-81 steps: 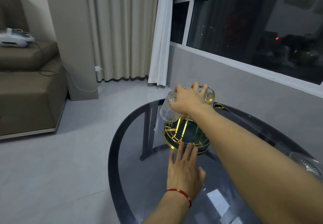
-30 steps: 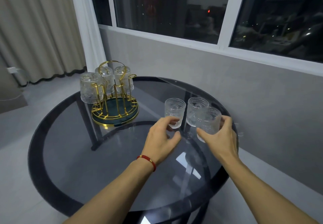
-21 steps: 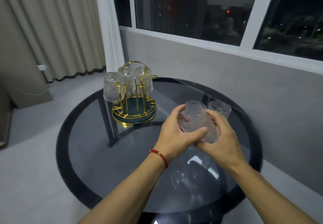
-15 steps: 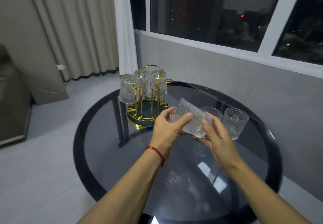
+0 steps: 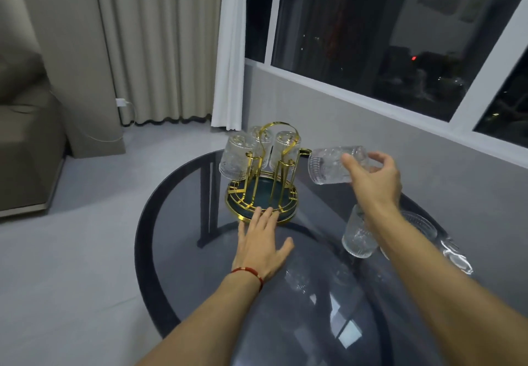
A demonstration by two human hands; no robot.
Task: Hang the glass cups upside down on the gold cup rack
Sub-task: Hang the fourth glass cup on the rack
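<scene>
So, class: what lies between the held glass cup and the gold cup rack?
Nothing: in the head view, only bare air separates the ribbed glass cup in the right hand from the gold wire rack.

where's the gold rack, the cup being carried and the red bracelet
gold rack (image 5: 275, 128): head view, top of its loop handle
carried cup (image 5: 325, 165): head view, ribbed side wall near the mouth
red bracelet (image 5: 248, 272): head view, cord across the left wrist
</scene>
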